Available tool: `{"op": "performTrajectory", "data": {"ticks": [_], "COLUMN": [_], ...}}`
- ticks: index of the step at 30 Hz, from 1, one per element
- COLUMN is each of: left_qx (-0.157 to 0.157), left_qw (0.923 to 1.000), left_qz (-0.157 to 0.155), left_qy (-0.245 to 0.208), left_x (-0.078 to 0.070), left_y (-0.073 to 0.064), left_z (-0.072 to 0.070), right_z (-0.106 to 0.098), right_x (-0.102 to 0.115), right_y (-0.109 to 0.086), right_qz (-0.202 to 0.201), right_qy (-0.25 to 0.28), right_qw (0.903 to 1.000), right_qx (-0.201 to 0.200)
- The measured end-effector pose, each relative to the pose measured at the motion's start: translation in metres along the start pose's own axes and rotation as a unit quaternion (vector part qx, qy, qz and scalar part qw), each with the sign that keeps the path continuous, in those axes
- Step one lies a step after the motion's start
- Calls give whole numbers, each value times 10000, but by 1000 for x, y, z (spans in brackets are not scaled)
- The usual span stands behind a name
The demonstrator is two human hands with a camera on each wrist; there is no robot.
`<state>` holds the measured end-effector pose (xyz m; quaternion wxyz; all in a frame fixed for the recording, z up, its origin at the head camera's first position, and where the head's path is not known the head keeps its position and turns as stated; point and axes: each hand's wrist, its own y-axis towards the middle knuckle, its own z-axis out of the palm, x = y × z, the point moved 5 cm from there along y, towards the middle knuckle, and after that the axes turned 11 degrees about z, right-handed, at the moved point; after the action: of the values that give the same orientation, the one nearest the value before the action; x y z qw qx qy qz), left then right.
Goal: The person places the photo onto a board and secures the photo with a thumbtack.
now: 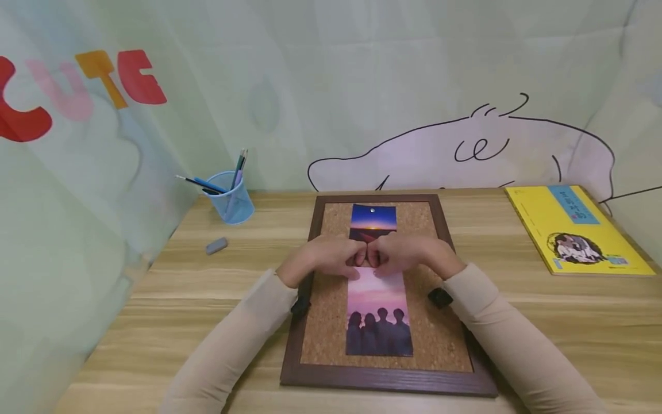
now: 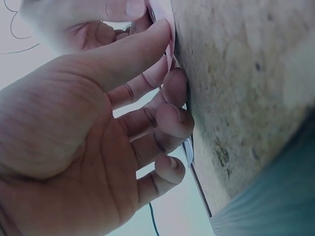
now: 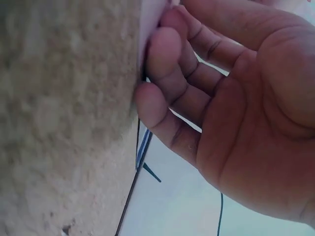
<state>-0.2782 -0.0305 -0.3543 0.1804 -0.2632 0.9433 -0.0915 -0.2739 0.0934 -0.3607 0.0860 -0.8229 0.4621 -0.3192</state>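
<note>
A framed corkboard (image 1: 434, 339) lies on the table. On it is a pink-sky photo (image 1: 376, 296) with several dark silhouettes along its lower edge. Both hands meet at this photo's top edge: the left hand (image 1: 337, 254) and the right hand (image 1: 400, 252) pinch it there, thumbs on its face and fingers curled. In the left wrist view the pink edge (image 2: 170, 37) shows at the left thumb tip. Just above, a sunset photo (image 1: 373, 218) bears a small pale pin (image 1: 372, 210) near its top; the hands cover its lower end.
A blue mesh cup (image 1: 235, 204) of pens and pencils stands at the table's back left, with a grey eraser (image 1: 216, 246) in front of it. At the right lies a yellow book (image 1: 574, 230). A printed fabric backdrop (image 1: 289, 86) rises behind the table (image 1: 207, 305).
</note>
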Motion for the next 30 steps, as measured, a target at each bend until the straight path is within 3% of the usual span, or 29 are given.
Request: {"op": "performTrajectory", "data": {"ticks": [6, 12, 18, 23, 30], "left_qx": [8, -63, -264, -434, -651], "left_qw": [9999, 9993, 9976, 9957, 9932], "left_qz": [-27, 280, 477, 535, 706], "left_qy": [133, -259, -416, -616, -657], "left_x": [4, 9, 12, 14, 25], "left_y": [-1, -6, -19, -33, -50], "left_z": [-4, -9, -20, -27, -25], "right_z": [-7, -13, -21, -29, -44], "right_x": [-5, -12, -22, -26, -36], "right_y": [-10, -17, -25, -34, -48], "right_qz": [-207, -379, -231, -312, -336], "right_qy": [-61, -33, 286, 440, 787], "right_qw": [9996, 9986, 9987, 9983, 9961], "right_qx": [175, 361, 340, 241, -198]}}
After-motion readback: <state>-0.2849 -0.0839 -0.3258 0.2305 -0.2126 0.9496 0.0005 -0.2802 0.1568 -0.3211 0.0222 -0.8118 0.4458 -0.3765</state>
